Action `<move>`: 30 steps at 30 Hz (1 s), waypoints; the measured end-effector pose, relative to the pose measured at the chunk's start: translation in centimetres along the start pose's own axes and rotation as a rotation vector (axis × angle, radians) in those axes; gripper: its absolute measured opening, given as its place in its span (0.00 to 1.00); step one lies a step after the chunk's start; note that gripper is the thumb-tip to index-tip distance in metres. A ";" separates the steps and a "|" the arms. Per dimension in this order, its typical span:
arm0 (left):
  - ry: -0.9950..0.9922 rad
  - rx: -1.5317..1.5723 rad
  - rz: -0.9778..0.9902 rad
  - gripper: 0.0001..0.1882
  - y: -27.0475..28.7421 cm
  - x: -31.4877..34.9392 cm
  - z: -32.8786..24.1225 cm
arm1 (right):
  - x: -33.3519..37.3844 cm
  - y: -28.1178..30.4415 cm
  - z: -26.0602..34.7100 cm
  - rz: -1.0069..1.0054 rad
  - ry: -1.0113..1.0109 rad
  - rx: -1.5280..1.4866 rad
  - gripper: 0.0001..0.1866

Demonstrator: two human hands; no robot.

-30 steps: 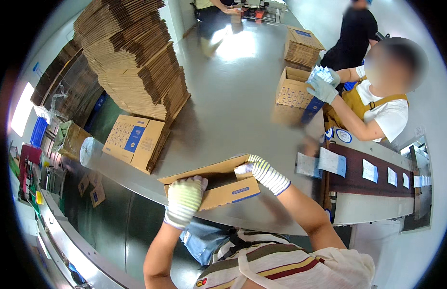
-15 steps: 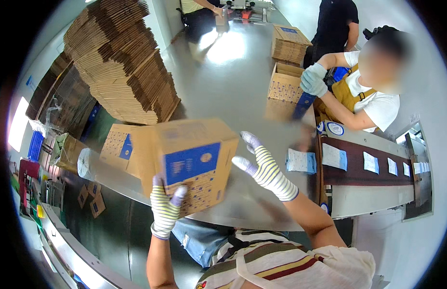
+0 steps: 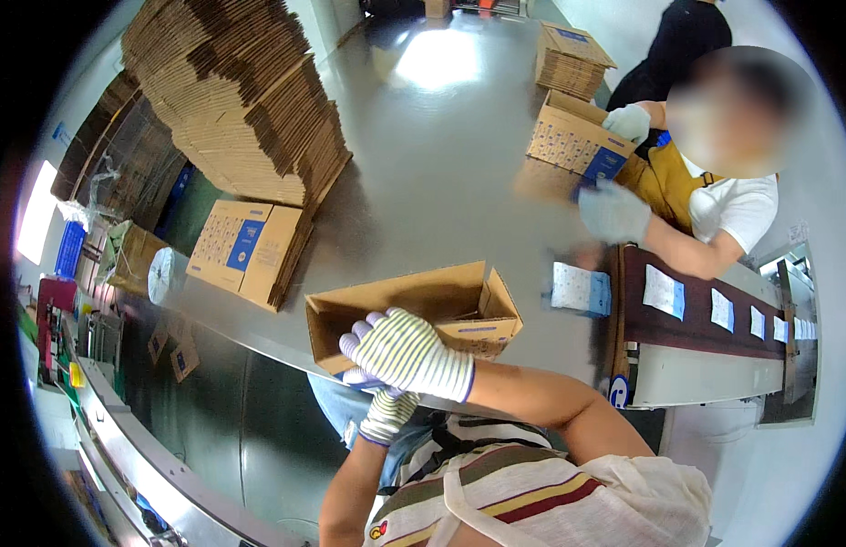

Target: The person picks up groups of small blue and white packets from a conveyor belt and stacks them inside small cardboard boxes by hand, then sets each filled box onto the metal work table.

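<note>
An open-topped cardboard box point(image 3: 407, 287) stands at the table's near edge, with a folded piece of cardboard inside its right end. My right hand point(image 3: 409, 354), in a yellow-and-white striped glove with purple fingertips, lies across the box's near wall. Its bent fingers point left over the rim. Below it, at the near left side of the box, my left hand point(image 3: 389, 415) in a matching glove grips the lower near edge. Most of the left fingers are hidden by the right hand and the box.
Flat folded cartons point(image 3: 241, 251) lie on the table at left, beside a tall leaning carton stack point(image 3: 250, 100). At right, a co-worker's gloved hands work near another open box point(image 3: 573, 137). White-and-blue packets point(image 3: 665, 292) ride a dark conveyor belt point(image 3: 696, 333); another packet point(image 3: 581, 289) lies on the table.
The box has come down from the air onto the table's edge and turned, showing its open top. My right hand moved left onto it; my left hand went lower. The co-worker's hands moved apart.
</note>
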State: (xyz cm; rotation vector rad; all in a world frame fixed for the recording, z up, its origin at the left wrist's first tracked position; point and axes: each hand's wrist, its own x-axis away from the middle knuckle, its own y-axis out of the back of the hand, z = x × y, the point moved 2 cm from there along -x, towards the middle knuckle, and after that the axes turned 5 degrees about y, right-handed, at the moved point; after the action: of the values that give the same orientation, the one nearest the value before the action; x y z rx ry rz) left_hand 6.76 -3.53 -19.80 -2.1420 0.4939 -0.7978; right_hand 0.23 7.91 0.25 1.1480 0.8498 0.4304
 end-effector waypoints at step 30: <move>-0.936 -2.428 0.146 0.08 -14.5 3.0 -11.6 | 5.0 -2.8 -6.9 -0.472 -0.114 -0.312 0.10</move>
State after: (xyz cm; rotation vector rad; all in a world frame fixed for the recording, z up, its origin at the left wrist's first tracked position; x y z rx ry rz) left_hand 2.23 -2.59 -1.57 -3.5625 1.2922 2.1448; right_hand -2.33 14.56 -5.26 0.6501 0.8853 0.0989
